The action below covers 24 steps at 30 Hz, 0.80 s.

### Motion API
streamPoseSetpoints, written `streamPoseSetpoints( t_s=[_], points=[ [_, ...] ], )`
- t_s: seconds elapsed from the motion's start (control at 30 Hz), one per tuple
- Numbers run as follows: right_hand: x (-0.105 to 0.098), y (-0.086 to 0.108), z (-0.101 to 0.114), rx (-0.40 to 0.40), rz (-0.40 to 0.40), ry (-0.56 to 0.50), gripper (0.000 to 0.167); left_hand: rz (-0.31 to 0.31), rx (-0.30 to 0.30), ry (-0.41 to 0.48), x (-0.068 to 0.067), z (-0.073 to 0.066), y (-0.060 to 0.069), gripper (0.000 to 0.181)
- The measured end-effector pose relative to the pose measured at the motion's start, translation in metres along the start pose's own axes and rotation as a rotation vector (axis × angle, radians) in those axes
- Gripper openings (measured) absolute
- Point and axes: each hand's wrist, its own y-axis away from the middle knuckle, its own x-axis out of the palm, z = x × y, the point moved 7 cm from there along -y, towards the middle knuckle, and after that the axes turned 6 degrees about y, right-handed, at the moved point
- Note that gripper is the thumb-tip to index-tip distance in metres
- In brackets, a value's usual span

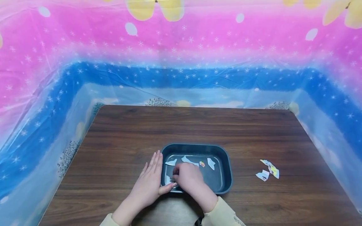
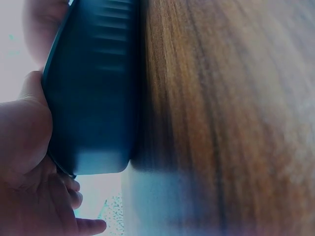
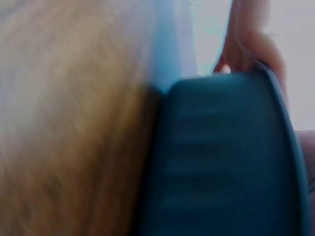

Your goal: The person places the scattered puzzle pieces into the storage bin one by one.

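Note:
A dark blue-grey rectangular tray (image 1: 198, 147) stands on the table; its outer wall shows in both wrist views. My left hand (image 1: 149, 181) lies against its left side, fingers straight, with the thumb at the front left rim. Over the front rim my right hand (image 1: 190, 179) reaches inside, its fingers bent down at a white paper scrap (image 1: 168, 180) in the front left corner. Whether it pinches the scrap is hidden. Along the tray's back lie a pointed white scrap (image 1: 171, 162), a long pale scrap (image 1: 188, 160), a small orange-yellow scrap (image 1: 202, 164) and another white scrap (image 1: 211, 164).
On the brown wooden table (image 1: 127, 131), right of the tray, lie a yellow-patterned paper scrap (image 1: 271, 169) and a whitish scrap (image 1: 263, 175), close together. A pink and blue printed cloth (image 1: 183, 75) hangs behind the table and along its sides.

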Motion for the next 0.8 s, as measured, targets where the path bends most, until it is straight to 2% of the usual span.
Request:
streamPoseSetpoints(
  t_s=[0.1,0.2,0.3,0.4,0.5,0.63,0.73,0.8],
  points=[
    [-0.019,0.007,-0.008,-0.003,-0.076,-0.056,0.008,0.005,-0.004,0.005,0.001,0.000,0.000,0.111],
    [-0.046,0.017,-0.028,0.025,-0.187,-0.102,0.009,0.007,-0.006,0.001,0.003,-0.001,0.000,0.112],
    [-0.074,0.030,-0.059,0.066,-0.327,-0.137,0.008,-0.006,0.004,-0.009,0.003,-0.002,0.000,0.112],
    [-0.091,0.044,-0.103,0.178,-0.389,-0.185,0.013,-0.021,0.019,-0.018,0.002,-0.003,0.000,0.111],
    [-0.097,0.060,-0.157,0.341,-0.368,-0.208,0.025,-0.022,0.020,-0.030,0.001,-0.003,0.000,0.112],
    [-0.098,0.082,-0.223,0.532,-0.319,-0.178,0.043,-0.012,0.007,-0.031,0.001,-0.002,-0.001,0.115],
    [-0.094,0.095,-0.260,0.632,-0.244,-0.154,0.056,0.000,-0.003,-0.025,0.001,-0.001,-0.001,0.117],
    [-0.089,0.100,-0.277,0.678,-0.178,-0.139,0.065,0.008,-0.006,-0.025,0.001,0.000,-0.001,0.118]
  ],
)
